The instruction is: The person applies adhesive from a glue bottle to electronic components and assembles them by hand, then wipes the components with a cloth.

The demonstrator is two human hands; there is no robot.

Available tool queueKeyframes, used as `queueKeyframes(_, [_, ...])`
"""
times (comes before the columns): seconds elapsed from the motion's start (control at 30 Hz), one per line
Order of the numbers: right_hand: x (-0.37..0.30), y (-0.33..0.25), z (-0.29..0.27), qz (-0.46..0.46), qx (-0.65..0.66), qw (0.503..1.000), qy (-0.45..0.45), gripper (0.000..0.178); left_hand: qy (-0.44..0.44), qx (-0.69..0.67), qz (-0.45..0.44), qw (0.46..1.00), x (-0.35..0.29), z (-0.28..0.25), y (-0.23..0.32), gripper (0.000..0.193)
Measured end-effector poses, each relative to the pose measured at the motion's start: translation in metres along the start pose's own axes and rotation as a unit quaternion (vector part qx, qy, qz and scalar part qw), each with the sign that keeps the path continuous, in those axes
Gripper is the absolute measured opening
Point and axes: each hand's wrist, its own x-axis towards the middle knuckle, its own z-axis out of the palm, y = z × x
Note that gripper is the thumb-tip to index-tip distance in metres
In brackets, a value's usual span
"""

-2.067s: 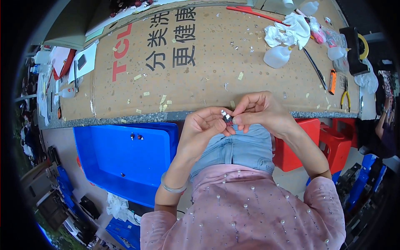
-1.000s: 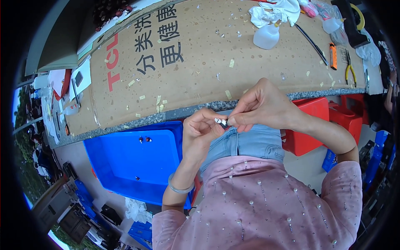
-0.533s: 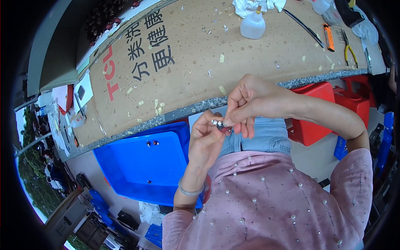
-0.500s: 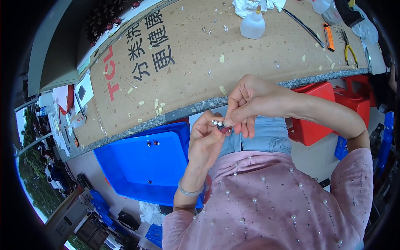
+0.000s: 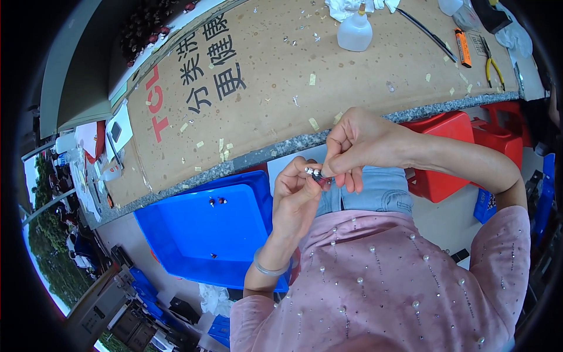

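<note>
Over my lap, close to the table's edge, a small shiny figure-like piece [image 5: 317,174] in dark red, black and silver sits between my hands. My left hand [image 5: 295,196] is closed round its lower part, thumb and fingers pinching it. From the other side my right hand [image 5: 362,145] pinches its edge between thumb and forefinger, with the other fingers curled below. The fingertips cover part of the piece, so its exact kind cannot be made out. Left of my hands, a blue plastic tray [image 5: 199,240] holds a few similar small dark pieces [image 5: 218,201].
Cardboard [image 5: 264,100] covers the stone-edged table, with yellowish scraps on it. Toward the back stand a white squeeze bottle [image 5: 355,34], an orange box cutter [image 5: 463,48] and yellow-handled pliers [image 5: 494,66]. Many dark red pieces [image 5: 146,35] lie far left. A red stool [image 5: 440,155] stands right.
Both hands have shifted slightly right with the small piece, and its silver end is turned a little. The grip of both hands looks the same.
</note>
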Motion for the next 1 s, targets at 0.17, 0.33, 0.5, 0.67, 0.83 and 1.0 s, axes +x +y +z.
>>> queueKeyframes(0.17, [0.0, 0.001, -0.001, -0.013, 0.019, 1.0, -0.005, 0.011, -0.018, -0.025, 0.002, 1.0, 0.004, 0.0, -0.003, 0.009])
queueKeyframes(0.33, [0.001, -0.002, -0.001, -0.017, 0.025, 0.999, -0.019, 0.011, -0.034, -0.033, 0.02, 0.999, 0.005, 0.0, -0.002, 0.01])
queueKeyframes(0.5, [0.003, -0.004, -0.001, -0.014, 0.011, 1.0, -0.018, 0.013, -0.036, -0.046, 0.011, 0.998, 0.005, 0.002, -0.002, 0.014])
queueKeyframes(0.67, [0.001, -0.007, 0.003, -0.015, 0.016, 0.999, -0.024, 0.013, -0.04, -0.045, 0.014, 0.998, 0.002, 0.003, 0.0, 0.015])
queueKeyframes(0.83, [-0.003, -0.011, 0.007, -0.027, -0.01, 0.999, -0.021, 0.011, -0.059, -0.029, 0.012, 0.998, 0.001, -0.004, 0.002, 0.016])
queueKeyframes(1.0, [-0.004, -0.015, 0.008, -0.025, -0.011, 0.999, -0.037, 0.009, -0.039, 0.004, 0.042, 0.998, -0.003, 0.007, 0.006, 0.017])
